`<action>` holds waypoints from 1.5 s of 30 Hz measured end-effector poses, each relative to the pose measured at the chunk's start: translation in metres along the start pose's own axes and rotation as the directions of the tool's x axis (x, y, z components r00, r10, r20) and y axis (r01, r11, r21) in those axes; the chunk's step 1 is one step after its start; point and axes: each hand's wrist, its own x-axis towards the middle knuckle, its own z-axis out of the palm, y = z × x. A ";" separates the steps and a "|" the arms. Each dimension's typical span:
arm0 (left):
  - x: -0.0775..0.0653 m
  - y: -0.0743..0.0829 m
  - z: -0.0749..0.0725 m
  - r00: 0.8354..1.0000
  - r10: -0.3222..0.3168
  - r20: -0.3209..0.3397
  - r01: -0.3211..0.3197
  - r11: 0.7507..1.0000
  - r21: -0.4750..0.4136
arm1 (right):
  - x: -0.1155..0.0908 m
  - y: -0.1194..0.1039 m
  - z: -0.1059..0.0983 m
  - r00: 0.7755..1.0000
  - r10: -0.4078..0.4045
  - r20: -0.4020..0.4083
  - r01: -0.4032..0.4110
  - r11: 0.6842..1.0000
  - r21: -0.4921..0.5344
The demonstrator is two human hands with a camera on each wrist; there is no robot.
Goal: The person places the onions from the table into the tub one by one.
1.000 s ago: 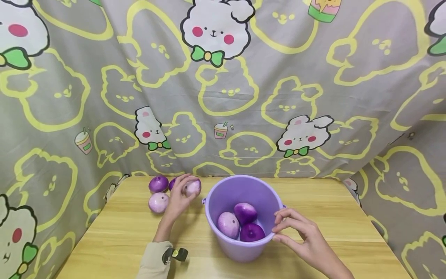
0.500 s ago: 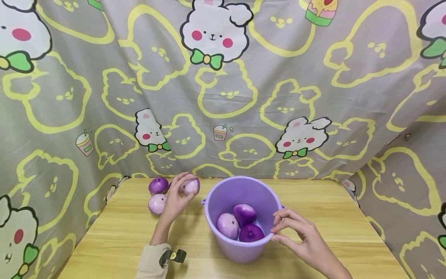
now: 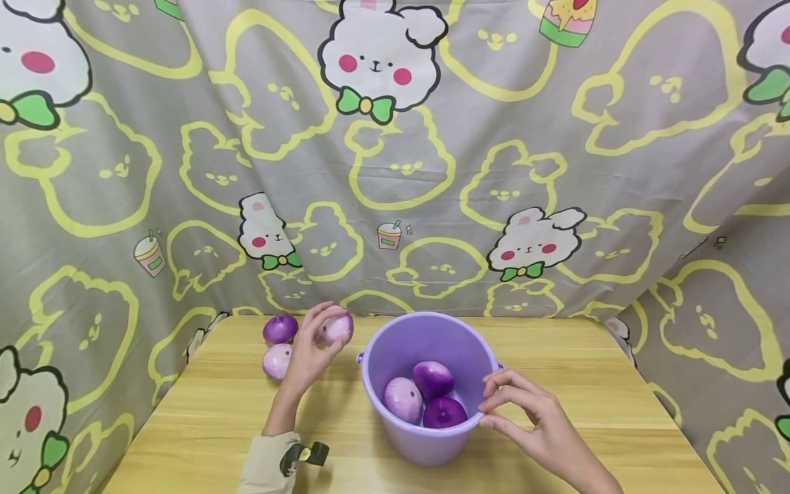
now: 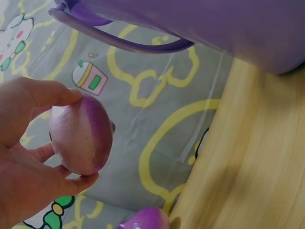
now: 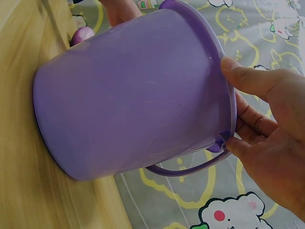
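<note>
My left hand [image 3: 311, 346] holds a pale purple onion [image 3: 338, 328] [image 4: 82, 133] between thumb and fingers, lifted off the table just left of the purple bucket [image 3: 426, 384] [image 5: 133, 95]. Three onions lie inside the bucket: a pale one [image 3: 403, 399], a mid purple one [image 3: 433, 378] and a dark one [image 3: 444, 412]. My right hand [image 3: 524, 412] [image 5: 262, 124] grips the bucket's right rim with thumb and fingers. Two more onions lie on the table behind my left hand, a dark one [image 3: 280, 328] and a pale one [image 3: 276, 360].
The wooden table [image 3: 204, 425] is hemmed in by a cartoon-rabbit cloth [image 3: 395, 171] hanging behind and on both sides. The bucket's handle [image 5: 188, 168] hangs down along its outer wall.
My left hand has lifted the pale onion slightly up off the table, beside the bucket's left rim. The right hand and bucket have stayed put.
</note>
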 end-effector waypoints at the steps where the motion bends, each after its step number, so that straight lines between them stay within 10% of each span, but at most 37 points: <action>1: 0.000 0.001 0.000 1.000 0.003 0.002 -0.003 1.000 -0.001 | 0.000 0.000 0.000 1.000 0.001 0.000 -0.001 1.000 0.001; 20: 0.003 0.019 -0.003 0.996 0.087 -0.031 -0.088 0.996 -0.010 | 0.001 0.001 -0.001 1.000 -0.011 -0.002 0.011 1.000 -0.004; 27: 0.001 0.061 -0.008 0.996 0.081 -0.032 -0.081 0.996 -0.025 | 0.000 0.001 -0.001 1.000 -0.008 -0.001 0.008 1.000 0.000; 45: -0.001 0.069 -0.009 0.996 0.092 -0.014 -0.092 0.994 -0.052 | 0.001 0.001 0.000 1.000 -0.010 -0.006 0.010 1.000 -0.013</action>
